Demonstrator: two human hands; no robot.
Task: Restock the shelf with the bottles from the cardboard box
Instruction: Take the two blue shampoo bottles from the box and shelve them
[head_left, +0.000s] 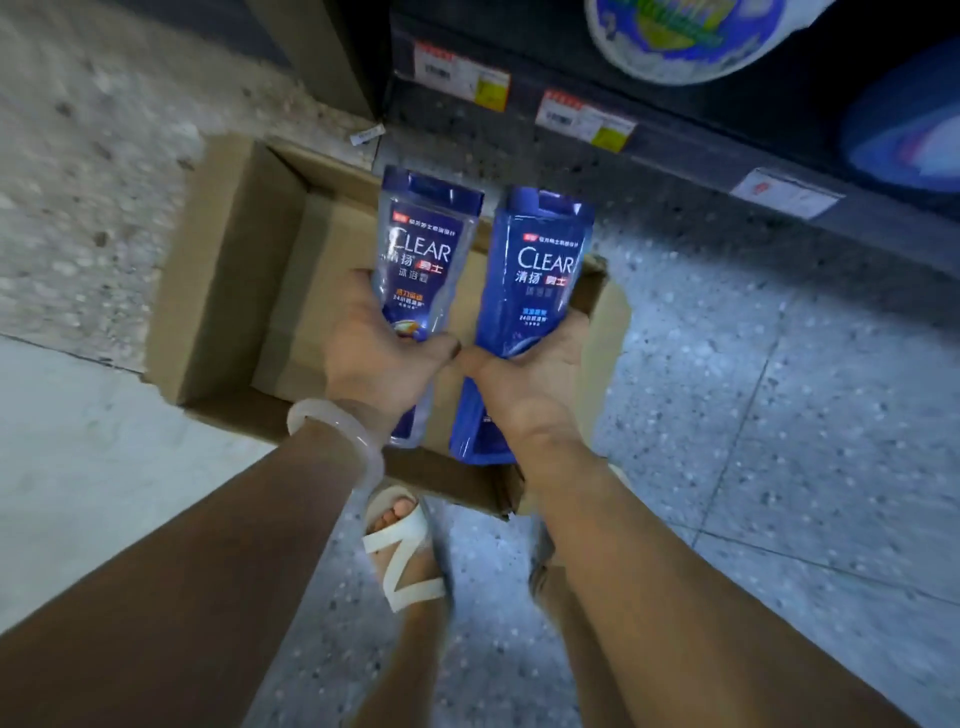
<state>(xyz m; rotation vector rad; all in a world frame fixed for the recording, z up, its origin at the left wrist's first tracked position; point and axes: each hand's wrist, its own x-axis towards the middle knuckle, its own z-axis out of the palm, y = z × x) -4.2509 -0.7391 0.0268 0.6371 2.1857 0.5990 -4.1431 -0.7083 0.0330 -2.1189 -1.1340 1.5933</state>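
- Both forearms were bare, with no sleeve in view on either one.
- The left hand (376, 358) had a pale, translucent, smooth and thick bangle (337, 434) round the wrist, just behind the fingers' base.
- The right hand (524, 379) wore nothing on its wrist or on its fingers (470, 358).
- Below the wrists, one foot wore an open-toed white sandal (405, 553) with broad straps crossing in a zigzag, the toes showing at the front.
- The other foot was mostly hidden behind the right forearm; its footwear could not be made out.
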